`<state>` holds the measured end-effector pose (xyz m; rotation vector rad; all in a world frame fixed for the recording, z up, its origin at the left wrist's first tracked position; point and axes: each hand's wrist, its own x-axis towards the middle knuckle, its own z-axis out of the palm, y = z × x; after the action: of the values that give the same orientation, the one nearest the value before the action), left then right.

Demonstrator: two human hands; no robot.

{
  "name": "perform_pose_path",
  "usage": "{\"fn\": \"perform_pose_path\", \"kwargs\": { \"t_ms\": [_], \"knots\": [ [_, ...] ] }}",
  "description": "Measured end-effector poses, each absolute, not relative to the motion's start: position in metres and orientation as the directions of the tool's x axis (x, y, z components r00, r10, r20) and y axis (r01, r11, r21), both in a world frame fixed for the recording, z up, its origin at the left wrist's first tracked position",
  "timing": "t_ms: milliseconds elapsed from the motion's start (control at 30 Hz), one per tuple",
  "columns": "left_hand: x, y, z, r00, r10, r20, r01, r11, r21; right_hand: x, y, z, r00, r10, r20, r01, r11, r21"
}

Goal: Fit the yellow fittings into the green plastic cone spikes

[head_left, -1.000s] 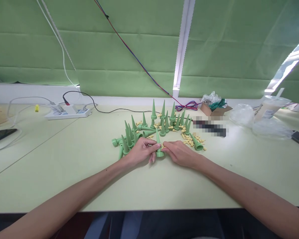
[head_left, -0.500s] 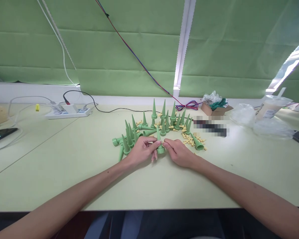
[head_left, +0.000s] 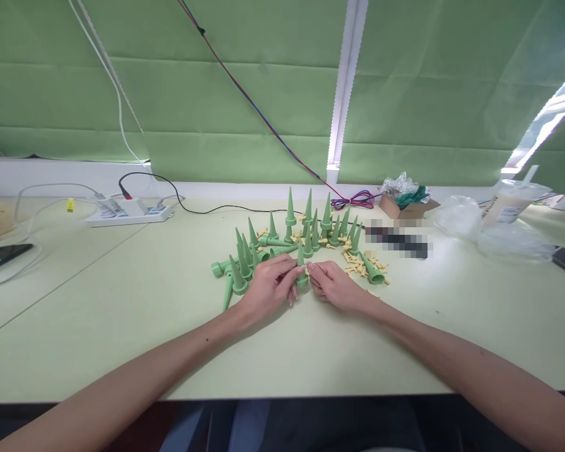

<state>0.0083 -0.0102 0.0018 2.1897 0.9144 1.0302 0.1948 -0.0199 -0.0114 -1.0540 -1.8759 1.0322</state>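
My left hand [head_left: 268, 287] pinches a green plastic cone spike [head_left: 301, 267], held upright with its wide base down just above the pale green table [head_left: 136, 314]. My right hand [head_left: 334, 285] meets it from the right, thumb and forefinger pinched on a small yellow piece [head_left: 307, 271] at the cone's base. Behind the hands lies a pile of green cone spikes [head_left: 306, 229], some standing, some on their sides, with several small yellow pieces [head_left: 358, 267] scattered among them.
A white power strip [head_left: 127, 213] with cables sits at the back left, a dark phone [head_left: 2, 254] at the far left. At the back right are a small cardboard box [head_left: 405, 204], clear plastic bags [head_left: 513, 242] and a plastic cup [head_left: 511, 201]. Green blinds hang behind.
Both hands have drawn slightly closer together and a little farther from me, with the cone and the yellow piece still held between them.
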Motion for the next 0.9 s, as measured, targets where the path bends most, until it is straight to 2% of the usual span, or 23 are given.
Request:
{"fn": "perform_pose_path", "kwargs": {
  "t_ms": [133,333,433,567,700,900],
  "knots": [
    [0.008,-0.011,0.005,0.459,0.767,0.449,0.352,-0.621,0.700,0.195,-0.024,-0.007,-0.404,0.883,0.241,0.334,0.388,-0.859],
    [0.008,-0.012,0.009,0.454,0.789,0.414,0.333,-0.581,0.742,0.197,-0.032,0.003,-0.424,0.862,0.278,0.510,0.481,-0.713],
    [0.008,-0.012,0.010,0.468,0.806,0.362,0.303,-0.531,0.791,0.198,-0.031,-0.001,-0.454,0.839,0.302,0.582,0.535,-0.613],
    [0.007,-0.010,0.010,0.504,0.831,0.235,0.248,-0.400,0.882,0.201,-0.030,-0.007,-0.487,0.823,0.293,0.707,0.568,-0.422],
    [0.008,-0.009,0.010,0.518,0.833,0.197,0.226,-0.355,0.907,0.203,-0.030,-0.007,-0.522,0.800,0.295,0.772,0.591,-0.235],
    [0.010,-0.008,0.009,0.533,0.828,0.173,0.246,-0.347,0.905,0.198,-0.036,-0.001,-0.529,0.788,0.316,0.799,0.588,-0.128]
  ]
}}
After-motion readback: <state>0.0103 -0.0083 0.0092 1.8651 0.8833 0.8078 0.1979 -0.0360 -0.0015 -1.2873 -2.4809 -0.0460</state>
